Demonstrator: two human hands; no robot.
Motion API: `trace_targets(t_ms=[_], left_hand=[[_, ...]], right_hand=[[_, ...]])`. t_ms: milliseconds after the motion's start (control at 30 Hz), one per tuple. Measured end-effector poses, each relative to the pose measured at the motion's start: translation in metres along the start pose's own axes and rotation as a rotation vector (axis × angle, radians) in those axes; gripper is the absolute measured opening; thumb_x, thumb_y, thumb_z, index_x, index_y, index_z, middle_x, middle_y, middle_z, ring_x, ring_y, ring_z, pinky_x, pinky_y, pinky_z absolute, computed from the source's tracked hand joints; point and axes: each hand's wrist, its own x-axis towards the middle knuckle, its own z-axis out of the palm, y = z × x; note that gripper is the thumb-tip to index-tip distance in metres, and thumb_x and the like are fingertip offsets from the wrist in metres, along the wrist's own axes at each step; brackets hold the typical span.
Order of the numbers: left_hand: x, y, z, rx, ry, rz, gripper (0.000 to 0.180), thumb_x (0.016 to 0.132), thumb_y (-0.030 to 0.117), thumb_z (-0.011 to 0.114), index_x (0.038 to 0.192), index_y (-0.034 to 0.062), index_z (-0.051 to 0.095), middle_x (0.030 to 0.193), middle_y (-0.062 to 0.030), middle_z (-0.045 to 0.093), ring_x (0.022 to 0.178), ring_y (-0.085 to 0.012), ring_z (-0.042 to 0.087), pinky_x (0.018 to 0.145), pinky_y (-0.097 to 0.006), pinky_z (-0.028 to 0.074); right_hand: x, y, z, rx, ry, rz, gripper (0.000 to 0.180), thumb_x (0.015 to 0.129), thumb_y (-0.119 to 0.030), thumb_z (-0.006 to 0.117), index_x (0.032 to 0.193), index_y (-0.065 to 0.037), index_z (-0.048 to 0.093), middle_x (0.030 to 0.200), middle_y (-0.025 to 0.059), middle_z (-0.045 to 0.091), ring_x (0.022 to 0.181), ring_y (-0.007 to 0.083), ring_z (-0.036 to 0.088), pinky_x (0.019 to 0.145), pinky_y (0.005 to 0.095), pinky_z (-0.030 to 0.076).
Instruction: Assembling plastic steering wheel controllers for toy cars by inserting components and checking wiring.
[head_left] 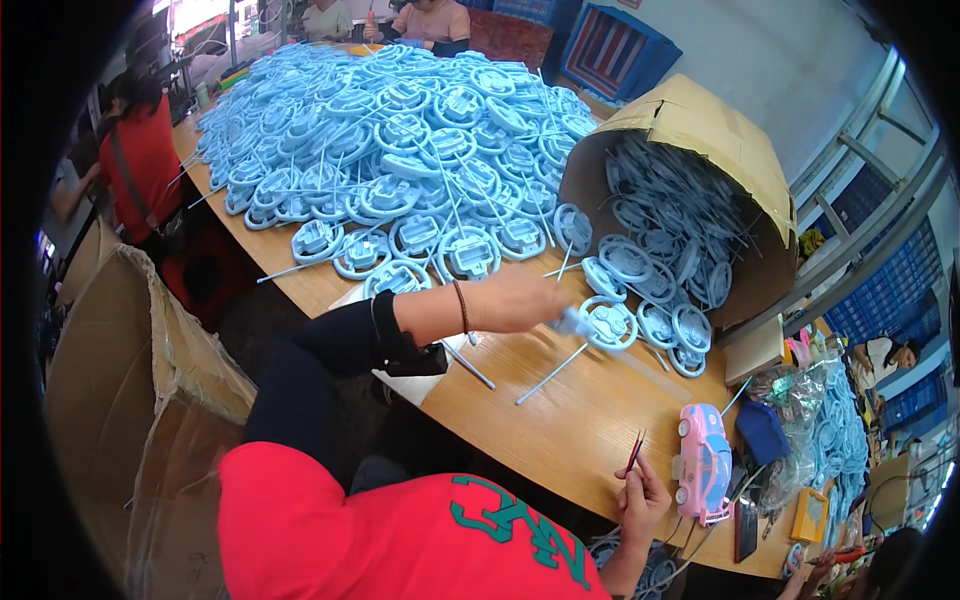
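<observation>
My left hand [530, 298] reaches across the table from the left, fingers closed and blurred by motion. At its fingertips is the edge of a light blue ring-shaped plastic part [611, 324] with a thin stem; a blurred light blue patch there hides the exact grip. Near the table's front edge, my right hand [645, 497] is closed around slim tweezers [636, 453], dark and reddish, tips pointing up. Beyond my left arm rises a large pile of similar light blue parts [400, 130], several lying loose at its near edge.
A cardboard box [690, 115] lies on its side at the right, its parts spilling out. A pink toy car [704, 465] stands right of my right hand, beside a dark blue container [763, 433]. Another carton [150, 400] is at left. Other people sit around the table.
</observation>
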Motion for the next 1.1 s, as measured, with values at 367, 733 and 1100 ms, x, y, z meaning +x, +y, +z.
trace_targets(t_ms=[367,733,1100], left_hand=[[-0.02,0.061,0.04,-0.996,0.268,-0.369,0.026,0.091,0.023,0.062,0.1,-0.0012,0.064,0.073,-0.006,0.064,0.065,-0.0101,0.062,0.06,-0.026,0.05],[-0.036,0.079,0.06,-1.388,0.148,-0.52,0.025,0.093,0.017,0.059,0.109,-0.0028,0.062,0.089,-0.0031,0.065,0.076,-0.0079,0.06,0.066,-0.022,0.049],[-0.044,0.076,0.093,-1.58,0.238,-0.633,0.026,0.094,0.016,0.058,0.114,-0.0008,0.058,0.097,-0.005,0.065,0.082,-0.0119,0.064,0.071,-0.027,0.055]], right_hand=[[0.005,-0.072,0.053,-0.716,-0.301,-0.533,0.036,0.083,0.003,0.058,0.116,-0.01,0.065,0.088,0.0156,0.062,0.074,0.0324,0.062,0.066,0.0354,0.048],[0.025,-0.056,0.069,-0.88,-0.327,-0.568,0.033,0.083,-0.006,0.058,0.114,-0.018,0.066,0.08,0.0076,0.064,0.066,0.028,0.063,0.055,0.0378,0.049],[0.022,-0.048,0.065,-0.815,-0.321,-0.505,0.03,0.085,-0.009,0.059,0.113,-0.018,0.066,0.08,0.0088,0.064,0.071,0.0278,0.064,0.059,0.0391,0.049]])
